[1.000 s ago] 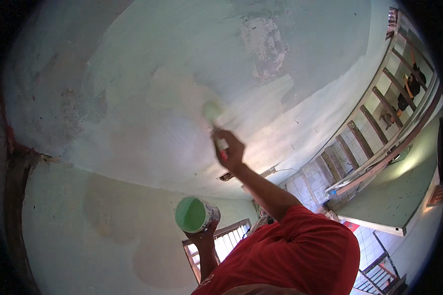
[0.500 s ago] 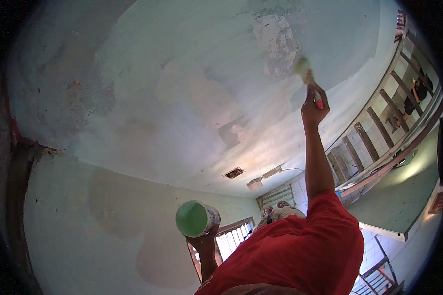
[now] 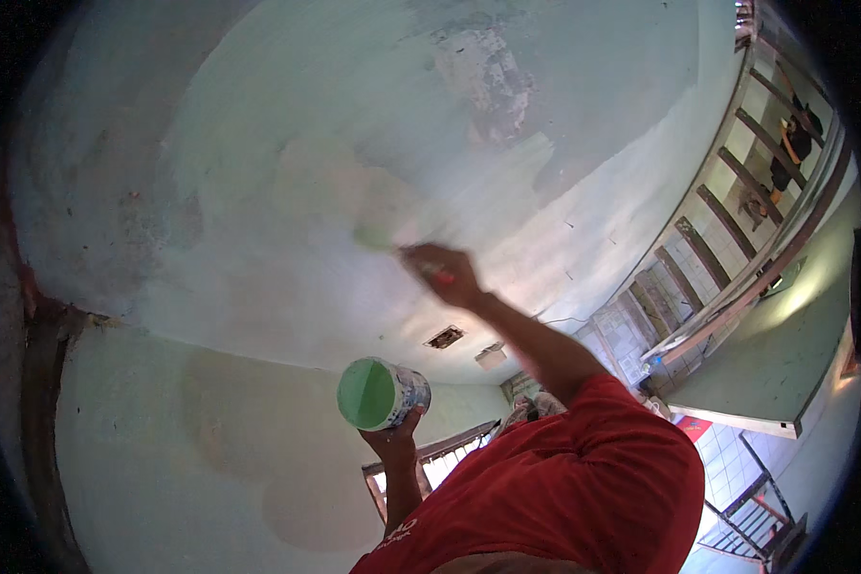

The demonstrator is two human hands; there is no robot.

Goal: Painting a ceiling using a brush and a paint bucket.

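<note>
My left hand (image 3: pixel 394 437) is wrapped round a small paint bucket (image 3: pixel 413 395), its mouth tilted into view and its inside coated light green. My right hand (image 3: pixel 445 274) grips a paintbrush (image 3: pixel 377 235) whose greenish bristles are smeared by motion; a bit of red handle shows at the fingers. The bristles lie over the patchy wall (image 3: pixel 287 249), and whether they touch it I cannot tell. Pale green paint covers much of this wall, with grey, pinkish and bare rough patches (image 3: pixel 488 81) showing.
A dark recessed box (image 3: pixel 444 337) is set in the wall near my right forearm. At the right runs an opening with dark wooden bars (image 3: pixel 703 253), with a person (image 3: pixel 796 143) beyond. A barred window (image 3: pixel 442 467) and a green panel (image 3: pixel 756 378) lie lower down.
My right hand has swept the paintbrush leftward and down across the wall, from beside the bare patch. The bucket stays in my left hand, a little higher. The view has shifted slightly.
</note>
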